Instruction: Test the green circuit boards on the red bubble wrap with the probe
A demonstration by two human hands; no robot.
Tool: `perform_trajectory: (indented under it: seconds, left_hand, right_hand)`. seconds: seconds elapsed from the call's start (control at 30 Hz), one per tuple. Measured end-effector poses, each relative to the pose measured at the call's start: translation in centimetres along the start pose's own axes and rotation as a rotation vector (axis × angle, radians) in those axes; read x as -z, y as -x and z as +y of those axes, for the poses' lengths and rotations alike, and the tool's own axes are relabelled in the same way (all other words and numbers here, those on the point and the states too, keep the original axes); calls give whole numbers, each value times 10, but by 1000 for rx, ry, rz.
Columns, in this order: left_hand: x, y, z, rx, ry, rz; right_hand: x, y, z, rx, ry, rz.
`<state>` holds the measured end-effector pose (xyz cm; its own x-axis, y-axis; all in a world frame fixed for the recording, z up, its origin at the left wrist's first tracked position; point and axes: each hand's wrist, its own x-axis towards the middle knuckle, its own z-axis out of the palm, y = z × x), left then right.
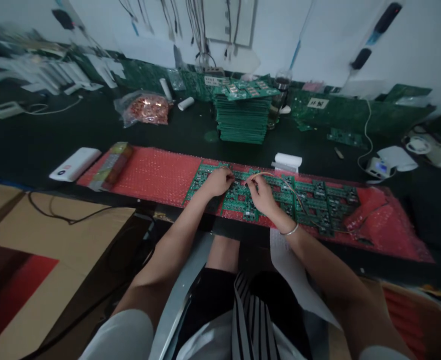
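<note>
Several green circuit boards (239, 202) lie in a row on a strip of red bubble wrap (152, 172). Over the boards at the left of the row, my left hand (220, 182) has its fingers closed; whatever they hold is too small to make out. Just to its right, my right hand (262, 195) pinches the end of a thin orange wire (286, 182) close above the boards. From there the wire loops over the row and trails right across the wrap. A bangle circles my right wrist.
Behind the row stands a tall stack of green boards (242, 120). A bag of copper-coloured parts (148, 109) lies left of it. A white roll (288, 161) sits near the boards. A white power bank (75, 164) and a tape-wrapped block (112, 165) lie at left.
</note>
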<state>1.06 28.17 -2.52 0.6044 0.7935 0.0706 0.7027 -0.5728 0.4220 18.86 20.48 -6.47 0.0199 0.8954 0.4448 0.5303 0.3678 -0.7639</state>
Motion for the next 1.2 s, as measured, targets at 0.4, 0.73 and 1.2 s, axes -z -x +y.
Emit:
perform_trajectory:
  seconds: [0.4, 0.73, 1.2]
  left_hand:
    - [3, -12, -11, -81, -64, -92]
    - [4, -9, -12, -141, -54, -67]
    - [-4, -11, -21, -174, 25, -32]
  right_hand:
    - [-7, 4, -9, 172, 246, -146]
    - [-13, 5, -14, 275, 381, -206]
    - [-16, 11, -13, 287, 518, -214]
